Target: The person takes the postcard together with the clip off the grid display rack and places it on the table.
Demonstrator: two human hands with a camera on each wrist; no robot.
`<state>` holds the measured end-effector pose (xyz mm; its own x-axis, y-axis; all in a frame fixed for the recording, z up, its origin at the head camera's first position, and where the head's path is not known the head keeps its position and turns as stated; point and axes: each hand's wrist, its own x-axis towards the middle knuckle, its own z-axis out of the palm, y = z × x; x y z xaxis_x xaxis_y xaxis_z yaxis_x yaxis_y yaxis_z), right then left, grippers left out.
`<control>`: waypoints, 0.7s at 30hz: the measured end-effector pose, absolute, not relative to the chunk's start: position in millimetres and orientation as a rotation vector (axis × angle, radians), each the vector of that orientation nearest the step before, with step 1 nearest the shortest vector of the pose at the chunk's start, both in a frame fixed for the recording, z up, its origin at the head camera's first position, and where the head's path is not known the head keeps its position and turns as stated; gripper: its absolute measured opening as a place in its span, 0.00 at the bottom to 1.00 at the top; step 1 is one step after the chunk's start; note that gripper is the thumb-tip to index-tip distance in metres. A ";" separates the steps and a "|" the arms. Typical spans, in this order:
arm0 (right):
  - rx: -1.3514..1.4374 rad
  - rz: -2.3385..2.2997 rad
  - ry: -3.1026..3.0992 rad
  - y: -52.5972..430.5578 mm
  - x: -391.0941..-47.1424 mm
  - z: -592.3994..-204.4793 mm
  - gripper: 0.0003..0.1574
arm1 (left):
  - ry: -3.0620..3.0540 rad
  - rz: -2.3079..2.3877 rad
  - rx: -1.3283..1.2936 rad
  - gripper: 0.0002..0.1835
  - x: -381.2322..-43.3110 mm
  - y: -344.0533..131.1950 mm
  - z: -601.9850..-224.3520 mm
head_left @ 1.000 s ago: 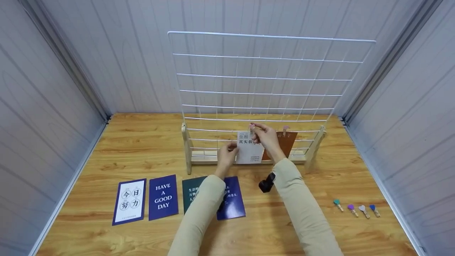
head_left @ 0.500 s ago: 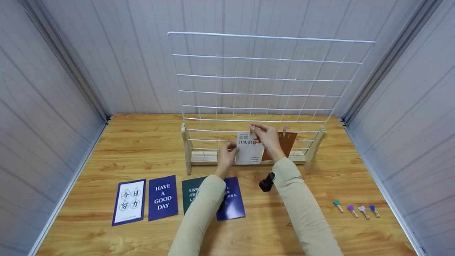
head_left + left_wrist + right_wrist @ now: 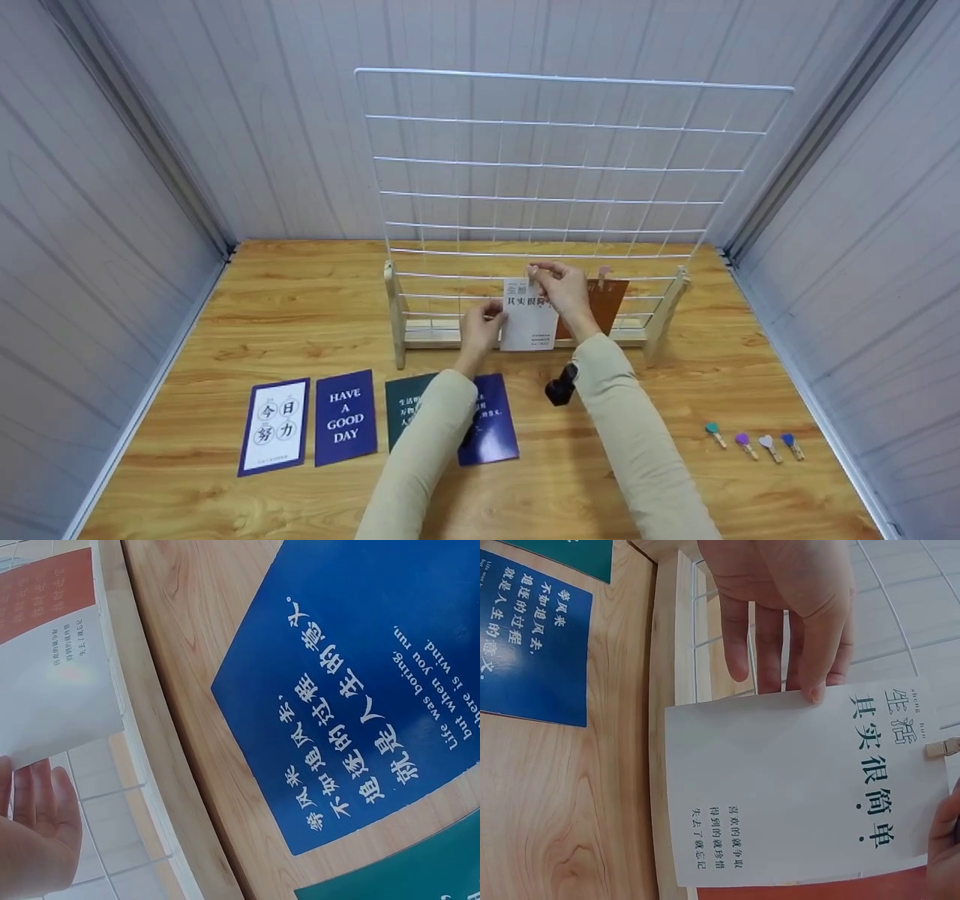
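A white card [image 3: 529, 330] with dark lettering hangs against the lower part of the white wire grid [image 3: 555, 199]. My left hand [image 3: 481, 327] pinches the card's left edge between thumb and fingers, which the right wrist view shows closely. At the card's top edge, my right hand [image 3: 564, 294] pinches a small wooden clothespin [image 3: 943, 748]. The clothespin's jaws lie over that edge; my fingers partly hide it in the head view. Just right of the white card, an orange-brown card [image 3: 607, 306] hangs from a clothespin with a pink heart [image 3: 604, 271].
On the wooden table lie a white card with blue border [image 3: 273, 427], a HAVE A GOOD DAY card [image 3: 345, 417], a green card [image 3: 401, 405] and a blue card [image 3: 495, 439]. Several heart clothespins, including a teal one [image 3: 715, 434], lie right. A black object [image 3: 560, 386] shows beside my right sleeve.
My right fingers have shifted slightly, uncovering more of the white card's lettering, and the clothespin's pink top is less visible. The card's lower edge sits slightly lower. My left hand keeps its grip.
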<state>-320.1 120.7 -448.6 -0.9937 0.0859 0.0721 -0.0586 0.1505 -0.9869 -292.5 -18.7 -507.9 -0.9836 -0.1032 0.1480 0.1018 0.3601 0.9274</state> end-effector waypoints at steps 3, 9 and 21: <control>-0.027 1.921 -2.310 120.1 -320.0 -449.2 0.15 | -2.444 -1.680 -0.001 0.05 -292.5 -18.7 -509.1; -0.016 1.854 -2.331 120.7 -318.8 -450.9 0.16 | -2.390 -1.739 -0.060 0.05 -291.7 -19.7 -512.0; 0.028 1.979 -2.225 121.8 -316.4 -443.7 0.15 | -2.375 -1.749 -0.105 0.04 -287.7 -22.2 -512.8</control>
